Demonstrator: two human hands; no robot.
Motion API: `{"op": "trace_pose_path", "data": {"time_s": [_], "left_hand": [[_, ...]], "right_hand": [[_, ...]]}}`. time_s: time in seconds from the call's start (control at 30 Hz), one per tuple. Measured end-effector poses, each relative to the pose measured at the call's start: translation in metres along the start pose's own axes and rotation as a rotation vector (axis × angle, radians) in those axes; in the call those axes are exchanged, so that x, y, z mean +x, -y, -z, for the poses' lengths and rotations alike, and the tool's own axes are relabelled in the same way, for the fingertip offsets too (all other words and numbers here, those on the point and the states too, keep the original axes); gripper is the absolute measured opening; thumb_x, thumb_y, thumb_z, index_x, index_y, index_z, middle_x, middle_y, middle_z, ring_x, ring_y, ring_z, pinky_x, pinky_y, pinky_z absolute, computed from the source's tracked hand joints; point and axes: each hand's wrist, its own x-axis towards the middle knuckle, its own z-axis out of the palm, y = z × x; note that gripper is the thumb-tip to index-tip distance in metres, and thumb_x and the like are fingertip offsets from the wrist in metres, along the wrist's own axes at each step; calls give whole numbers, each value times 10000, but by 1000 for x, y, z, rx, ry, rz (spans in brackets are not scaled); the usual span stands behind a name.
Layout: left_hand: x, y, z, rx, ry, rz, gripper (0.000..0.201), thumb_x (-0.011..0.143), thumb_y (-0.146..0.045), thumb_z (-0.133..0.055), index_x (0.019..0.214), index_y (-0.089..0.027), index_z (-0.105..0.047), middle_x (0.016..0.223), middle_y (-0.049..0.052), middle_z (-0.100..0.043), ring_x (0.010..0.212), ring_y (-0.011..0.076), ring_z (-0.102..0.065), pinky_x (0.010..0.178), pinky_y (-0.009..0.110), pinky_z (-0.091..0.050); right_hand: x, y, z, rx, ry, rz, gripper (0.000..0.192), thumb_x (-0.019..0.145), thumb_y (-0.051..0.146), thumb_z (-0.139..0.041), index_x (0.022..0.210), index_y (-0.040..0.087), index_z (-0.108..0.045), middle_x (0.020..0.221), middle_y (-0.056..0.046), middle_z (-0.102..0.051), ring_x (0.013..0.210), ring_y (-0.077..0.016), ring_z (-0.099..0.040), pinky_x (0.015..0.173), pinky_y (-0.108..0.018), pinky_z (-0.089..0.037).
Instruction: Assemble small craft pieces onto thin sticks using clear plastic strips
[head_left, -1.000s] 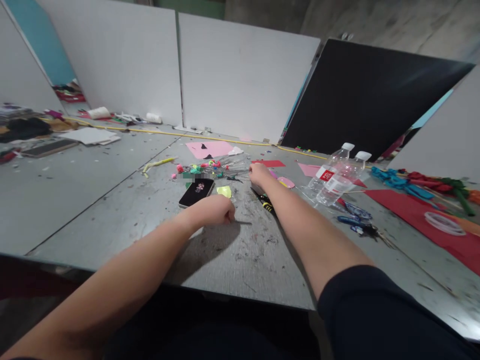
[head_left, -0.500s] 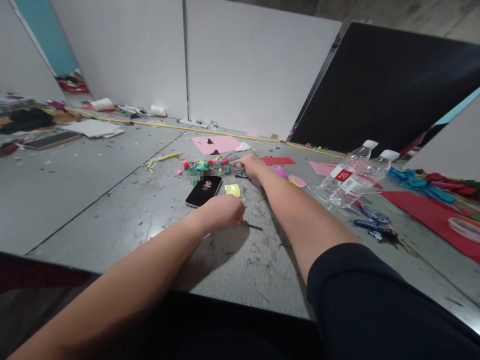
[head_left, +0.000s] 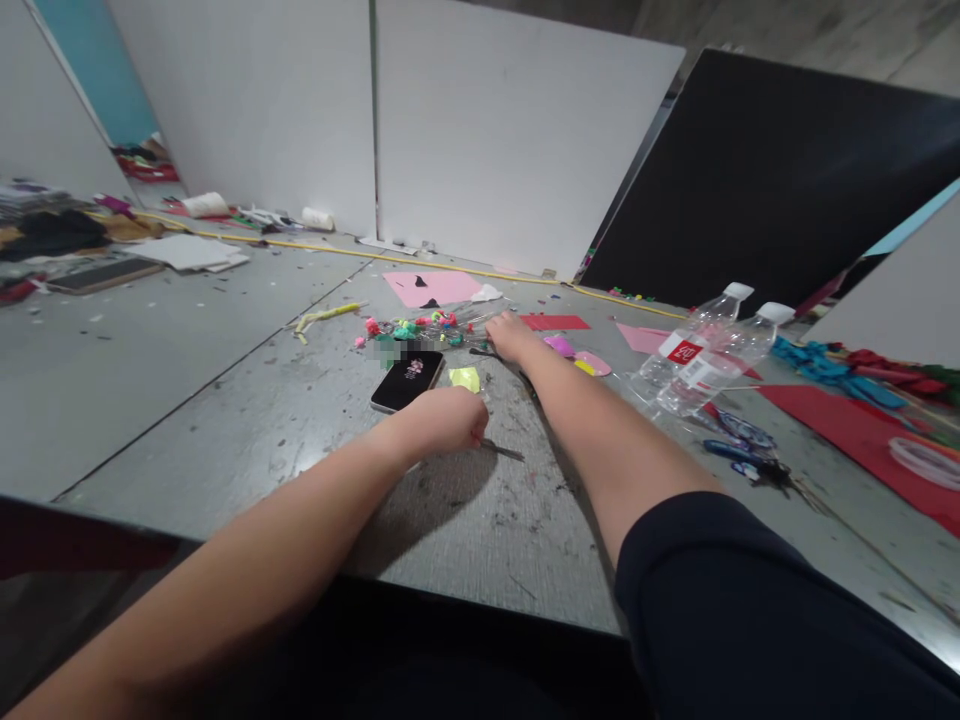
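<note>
My left hand [head_left: 456, 418] is closed low over the grey table, pinching a thin dark strip [head_left: 504, 451] that sticks out to the right of the fingers. Just behind it lie a black-screened phone [head_left: 409, 380] and a small yellow-green paper piece [head_left: 465, 379]. Farther out, my right hand [head_left: 508, 336] is reaching down with bent fingers at the right end of a tangle of thin wires with colourful bits [head_left: 427, 326]. What its fingertips grip is too small to make out. A thin black piece [head_left: 484, 352] lies below that hand.
Two clear plastic bottles [head_left: 694, 350] stand to the right, with keys [head_left: 776, 470] in front of them. Pink paper [head_left: 431, 289], red paper [head_left: 555, 322] and pink and purple ovals [head_left: 592, 362] lie around. White panels [head_left: 517, 130] and a black panel [head_left: 772, 180] rise behind.
My right hand has shifted slightly to the right, and its fingers look a little more stretched. My left hand stays in place with the dark strip.
</note>
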Motion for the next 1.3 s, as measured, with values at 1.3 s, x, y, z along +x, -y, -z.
{"op": "trace_pose_path", "data": {"time_s": [1.3], "left_hand": [[6, 11, -3, -90, 7, -42, 144, 748, -174, -697, 833, -201, -810, 799, 45, -772, 714, 165, -656, 621, 253, -400]], "right_hand": [[-13, -73, 33, 947, -885, -695, 226, 852, 168, -524, 1027, 123, -660, 1012, -121, -738, 944, -209, -706, 902, -354, -550]]}}
